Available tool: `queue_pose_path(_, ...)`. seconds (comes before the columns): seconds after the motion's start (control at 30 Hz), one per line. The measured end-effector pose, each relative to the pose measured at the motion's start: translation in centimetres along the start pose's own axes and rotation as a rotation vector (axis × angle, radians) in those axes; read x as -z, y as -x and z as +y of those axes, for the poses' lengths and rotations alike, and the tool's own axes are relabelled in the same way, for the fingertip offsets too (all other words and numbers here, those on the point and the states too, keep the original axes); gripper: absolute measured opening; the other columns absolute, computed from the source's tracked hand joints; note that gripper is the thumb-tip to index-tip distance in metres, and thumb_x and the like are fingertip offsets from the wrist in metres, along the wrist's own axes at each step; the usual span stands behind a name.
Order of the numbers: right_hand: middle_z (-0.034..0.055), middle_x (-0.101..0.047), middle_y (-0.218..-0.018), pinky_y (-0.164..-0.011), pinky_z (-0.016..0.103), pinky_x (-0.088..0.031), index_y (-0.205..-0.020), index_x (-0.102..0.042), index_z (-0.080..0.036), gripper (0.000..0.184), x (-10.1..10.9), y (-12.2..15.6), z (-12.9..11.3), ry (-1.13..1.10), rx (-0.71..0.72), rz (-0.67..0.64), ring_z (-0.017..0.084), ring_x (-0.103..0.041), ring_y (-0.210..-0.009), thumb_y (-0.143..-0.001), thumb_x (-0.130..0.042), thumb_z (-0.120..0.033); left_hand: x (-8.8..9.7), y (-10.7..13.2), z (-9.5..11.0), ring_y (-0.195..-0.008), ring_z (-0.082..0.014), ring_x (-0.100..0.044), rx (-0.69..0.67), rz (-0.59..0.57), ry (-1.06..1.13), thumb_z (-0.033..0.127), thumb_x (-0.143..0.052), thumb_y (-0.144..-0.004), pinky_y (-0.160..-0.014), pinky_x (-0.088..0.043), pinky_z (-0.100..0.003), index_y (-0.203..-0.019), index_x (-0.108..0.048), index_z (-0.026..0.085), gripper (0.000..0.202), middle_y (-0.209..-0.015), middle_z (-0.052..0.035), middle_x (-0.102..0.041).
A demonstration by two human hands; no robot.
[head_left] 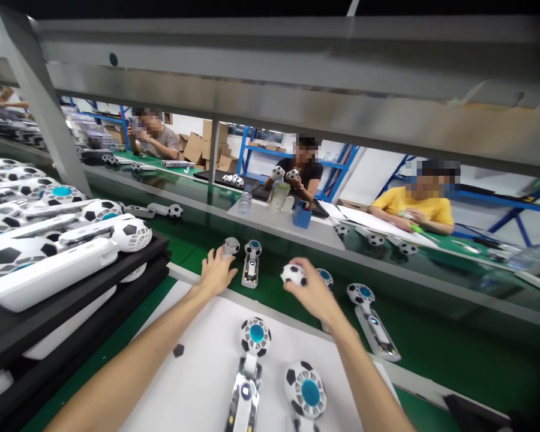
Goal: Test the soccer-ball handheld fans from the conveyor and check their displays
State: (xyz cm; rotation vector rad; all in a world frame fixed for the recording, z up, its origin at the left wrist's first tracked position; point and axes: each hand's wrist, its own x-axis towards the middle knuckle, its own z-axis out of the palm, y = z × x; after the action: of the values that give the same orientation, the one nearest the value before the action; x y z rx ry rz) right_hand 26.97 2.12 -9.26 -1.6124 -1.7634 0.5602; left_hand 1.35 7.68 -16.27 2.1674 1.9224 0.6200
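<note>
My right hand (pixel 314 289) is closed around the white-and-black football-patterned head of a handheld fan (pixel 293 275), thumb on the near side and fingers over the top. Any handle on it is hidden. Farther left, my left hand (pixel 216 273) has its fingers spread, close to another football-patterned fan head (pixel 231 245); contact is unclear. Between the hands lies a fan with an exposed inner handle (pixel 251 270) on the green belt. Nearer me, two fans with blue centres, one (pixel 256 333) and a larger-looking one (pixel 309 390), rest on the white sheet (pixel 193 342).
Black trays (pixel 130 285) stacked with several white fans (pixel 54 264) stand at left. Another open-handled fan (pixel 375 327) lies right of my arm. A metal beam (pixel 270 108) crosses overhead. Across the belt sit several co-workers, a bottle (pixel 245 201) and a blue box (pixel 302 216).
</note>
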Motion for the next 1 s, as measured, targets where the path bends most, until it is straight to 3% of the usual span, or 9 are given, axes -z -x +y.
queue_pose_path(0.13, 0.0057, -0.068, -0.101, -0.061, 0.032, -0.051, -0.124, -0.057, -0.024, 0.047, 2.1, -0.5, -0.1, -0.125, -0.138, 0.168, 0.02, -0.063, -0.066, -0.083, -0.053, -0.047, -0.2, 0.0, -0.2, -0.133, -0.0363, -0.039, 0.098, -0.004, 0.069, 0.031, -0.067, -0.088, -0.107, -0.035, -0.06, -0.141, -0.047, 0.023, 0.057, -0.147, -0.0125, -0.04)
queue_pose_path(0.3, 0.0131, -0.066, -0.116, -0.094, 0.044, -0.047, -0.132, -0.049, -0.021, 0.063, 1.6, -0.8, 1.4, -0.121, -0.244, 0.362, 0.034, -0.063, -0.109, -0.083, -0.058, -0.06, 0.3, -0.2, -0.3, -0.126, -0.0316, -0.049, 0.214, 0.008, 0.314, 0.032, -0.064, -0.092, -0.104, -0.043, -0.056, -0.14, -0.048, 0.02, 0.052, -0.141, -0.0124, -0.047)
queue_pose_path(0.4, 0.0147, -0.064, -0.12, -0.099, 0.048, -0.045, -0.137, -0.043, -0.018, 0.069, 0.0, -0.9, 2.8, -0.143, -0.288, 0.335, 0.032, -0.062, -0.111, -0.083, -0.069, -0.05, 1.4, -0.6, -0.1, -0.112, -0.0259, -0.059, 0.302, -0.016, 0.552, 0.034, -0.061, -0.094, -0.094, -0.052, -0.048, -0.133, -0.053, 0.017, 0.043, -0.13, -0.0116, -0.056)
queue_pose_path(0.5, 0.0104, -0.063, -0.118, -0.095, 0.047, -0.049, -0.129, -0.053, -0.015, 0.046, -1.8, -0.9, 4.1, -0.199, -0.341, 0.26, 0.025, -0.063, -0.105, -0.09, -0.068, -0.034, 3.2, -0.8, 1.0, -0.087, -0.0178, -0.065, 0.356, -0.085, 0.841, 0.04, -0.056, -0.097, -0.076, -0.057, -0.036, -0.124, -0.056, 0.015, 0.037, -0.109, -0.0084, -0.064)
queue_pose_path(0.6, 0.0079, -0.063, -0.114, -0.086, 0.042, -0.054, -0.123, -0.057, -0.015, 0.032, -2.7, -1.0, 4.4, -0.314, -0.396, 0.232, 0.021, -0.064, -0.098, -0.094, -0.063, -0.029, 5.7, -0.2, 3.0, -0.072, -0.0136, -0.063, 0.328, -0.144, 1.121, 0.035, -0.051, -0.099, -0.062, -0.054, -0.028, -0.12, -0.055, 0.013, 0.031, -0.097, -0.0066, -0.065)
queue_pose_path(0.7, 0.0061, -0.065, -0.105, -0.073, 0.033, -0.057, -0.119, -0.058, -0.014, 0.029, -1.8, -1.1, 3.2, -0.527, -0.422, 0.177, 0.016, -0.065, -0.083, -0.097, -0.061, -0.032, 8.4, 1.2, 5.2, -0.07, -0.014, -0.062, 0.249, -0.198, 1.344, 0.019, -0.049, -0.093, -0.056, -0.052, -0.026, -0.119, -0.053, 0.011, 0.027, -0.096, -0.0102, -0.067)
queue_pose_path(0.8, 0.0051, -0.068, -0.094, -0.064, 0.028, -0.056, -0.107, -0.061, -0.012, 0.019, 0.5, -0.8, 0.9, -0.763, -0.418, 0.113, 0.012, -0.064, -0.069, -0.099, -0.054, -0.027, 10.9, 2.7, 6.9, -0.071, -0.0152, -0.063, 0.172, -0.257, 1.495, 0.014, -0.049, -0.087, -0.055, -0.052, -0.026, -0.118, -0.055, 0.011, 0.032, -0.099, -0.0131, -0.069)
queue_pose_path(0.9, 0.0104, -0.072, -0.098, -0.064, 0.027, -0.059, -0.094, -0.064, -0.011, 0.018, 3.1, 0.1, -1.7, -0.955, -0.386, 0.089, 0.013, -0.066, -0.066, -0.093, -0.046, -0.015, 12.7, 4.2, 8.2, -0.074, -0.0166, -0.064, 0.12, -0.289, 1.596, 0.012, -0.05, -0.085, -0.058, -0.055, -0.028, -0.119, -0.055, 0.011, 0.034, -0.102, -0.0136, -0.069)
queue_pose_path(1.0, 0.0121, -0.073, -0.108, -0.068, 0.031, -0.063, -0.097, -0.067, -0.012, 0.025, 5.1, 1.5, -4.1, -1.093, -0.343, 0.061, 0.018, -0.071, -0.072, -0.083, -0.047, -0.014, 13.7, 5.4, 9.0, -0.081, -0.0207, -0.067, 0.042, -0.338, 1.731, 0.01, -0.052, -0.085, -0.062, -0.059, -0.032, -0.117, -0.056, 0.01, 0.032, -0.108, -0.0154, -0.068)
